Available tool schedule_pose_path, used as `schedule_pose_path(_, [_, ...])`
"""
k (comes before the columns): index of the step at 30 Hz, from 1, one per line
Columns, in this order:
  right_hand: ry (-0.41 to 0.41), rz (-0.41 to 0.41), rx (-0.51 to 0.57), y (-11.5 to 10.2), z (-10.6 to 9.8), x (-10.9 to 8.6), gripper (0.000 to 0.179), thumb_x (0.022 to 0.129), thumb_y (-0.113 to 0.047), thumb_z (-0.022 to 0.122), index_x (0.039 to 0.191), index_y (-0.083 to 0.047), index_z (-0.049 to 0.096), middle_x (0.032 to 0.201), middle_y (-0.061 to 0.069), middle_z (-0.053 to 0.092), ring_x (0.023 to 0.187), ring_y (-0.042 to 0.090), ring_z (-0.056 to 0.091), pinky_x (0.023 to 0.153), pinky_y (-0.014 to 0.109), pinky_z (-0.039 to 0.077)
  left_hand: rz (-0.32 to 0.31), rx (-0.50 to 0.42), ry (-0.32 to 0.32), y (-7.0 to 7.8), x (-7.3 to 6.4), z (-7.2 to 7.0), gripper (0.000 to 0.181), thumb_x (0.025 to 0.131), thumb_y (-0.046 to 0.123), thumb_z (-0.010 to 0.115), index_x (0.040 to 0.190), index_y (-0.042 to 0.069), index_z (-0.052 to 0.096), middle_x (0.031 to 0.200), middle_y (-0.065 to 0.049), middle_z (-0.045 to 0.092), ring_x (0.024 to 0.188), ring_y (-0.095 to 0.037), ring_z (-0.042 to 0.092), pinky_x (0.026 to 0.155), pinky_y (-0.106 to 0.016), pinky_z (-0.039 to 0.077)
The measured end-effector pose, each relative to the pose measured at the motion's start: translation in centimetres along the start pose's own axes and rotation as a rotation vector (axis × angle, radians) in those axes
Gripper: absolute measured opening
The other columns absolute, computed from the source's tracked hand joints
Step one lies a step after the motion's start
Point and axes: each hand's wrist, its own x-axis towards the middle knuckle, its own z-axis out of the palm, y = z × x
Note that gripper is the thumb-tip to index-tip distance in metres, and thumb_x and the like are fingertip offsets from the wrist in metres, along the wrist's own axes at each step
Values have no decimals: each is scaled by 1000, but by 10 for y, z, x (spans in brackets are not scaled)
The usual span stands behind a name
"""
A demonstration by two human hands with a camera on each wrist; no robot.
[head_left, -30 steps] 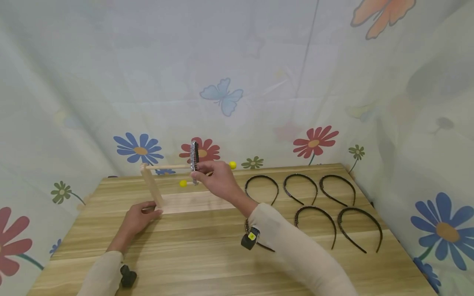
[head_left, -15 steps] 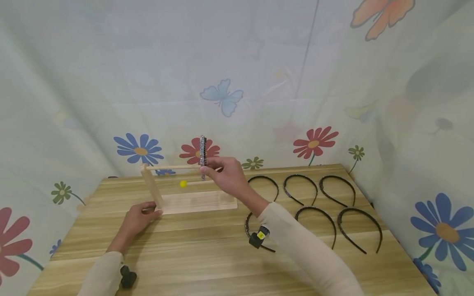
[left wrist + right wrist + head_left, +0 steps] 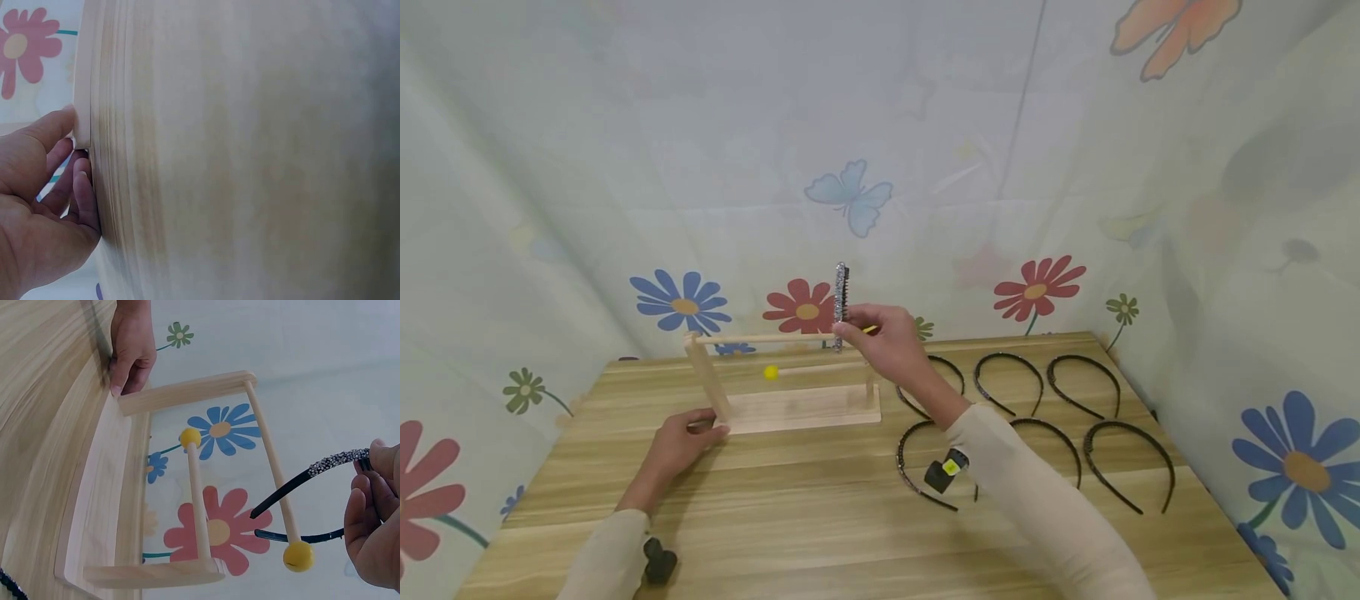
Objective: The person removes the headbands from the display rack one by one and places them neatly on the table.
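Note:
My right hand [image 3: 891,346] pinches a black headband [image 3: 840,292] with a band of glittering stones, held upright at the right part of a wooden stand's upper rod [image 3: 760,338]. In the right wrist view, the headband's two ends [image 3: 265,509] lie on either side of that rod, close to its yellow end ball [image 3: 298,556]. My left hand [image 3: 677,446] grips the left corner of the stand's base [image 3: 797,410], the thumb [image 3: 59,125] against the base edge in the left wrist view. A lower rod [image 3: 199,500] also ends in a yellow ball [image 3: 190,437].
Several more black headbands lie on the wooden table [image 3: 775,517] at the right, among them one at the back right [image 3: 1086,358] and one at the front right [image 3: 1131,427]. My right forearm passes over part of them. A flower-printed cloth [image 3: 925,125] hangs behind the table.
My right hand has moved right and slightly up with the headband, along the upper rod toward its ball end. The left hand and the stand have stayed in place.

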Motion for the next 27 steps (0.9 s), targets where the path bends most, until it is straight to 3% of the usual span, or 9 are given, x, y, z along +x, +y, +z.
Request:
schedule_pose_path(9, [10, 38, -45, 3, -16, -1, 27, 97, -24, 74, 115, -5, 77, 106, 9, 78, 90, 23, 72, 72, 30, 59, 2, 4, -2, 2, -1, 0, 58, 96, 33, 74, 136, -7, 60, 124, -28, 68, 110, -39, 70, 82, -37, 57])
schedule_pose_path(22, [35, 11, -72, 11, -34, -3, 26, 96, -25, 74, 110, -4, 78, 102, 9, 78, 89, 22, 73, 75, 32, 60, 5, -5, -4, 1, 0, 0, 59, 96, 33, 75, 136, -8, 60, 123, -28, 69, 109, -39, 70, 78, -33, 57])
schedule_pose_path(27, [41, 22, -65, 10, -40, -6, 25, 96, -26, 75, 109, -5, 79, 100, 8, 78, 87, 22, 71, 69, 30, 57, 1, -9, -3, 1, 0, 0, 59, 95, 33, 75, 135, -8, 61, 122, -28, 69, 109, -39, 70, 79, -32, 57])
